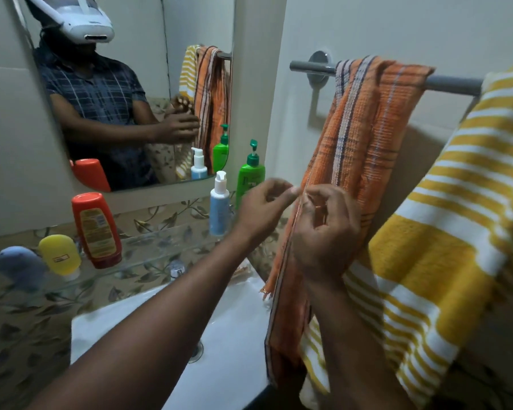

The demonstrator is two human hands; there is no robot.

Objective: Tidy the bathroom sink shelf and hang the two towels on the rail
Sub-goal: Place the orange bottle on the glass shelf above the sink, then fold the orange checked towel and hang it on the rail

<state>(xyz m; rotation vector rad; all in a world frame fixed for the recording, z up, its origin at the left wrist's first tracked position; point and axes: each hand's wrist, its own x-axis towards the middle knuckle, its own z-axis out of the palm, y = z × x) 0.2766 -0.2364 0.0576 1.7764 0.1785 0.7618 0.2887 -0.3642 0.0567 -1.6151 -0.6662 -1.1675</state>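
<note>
An orange checked towel (365, 137) hangs over the grey rail (453, 84), bunched and narrow. Beside it on the right hangs a yellow and white striped towel (444, 238). My left hand (264, 205) pinches the orange towel's left edge between thumb and fingertips. My right hand (326, 229) grips the same edge just to the right, fingers curled. On the glass shelf (148, 261) stand an orange-red bottle (97, 229), a yellow bottle (60, 255), a blue-grey bottle (21, 267), a white and blue pump bottle (219, 205) and a green pump bottle (251, 176).
A white sink (219, 344) lies below my arms, with a tap (176, 269) under the shelf. A mirror (131, 84) on the wall reflects a person wearing a headset. The wall behind the shelf has leaf-patterned tiles.
</note>
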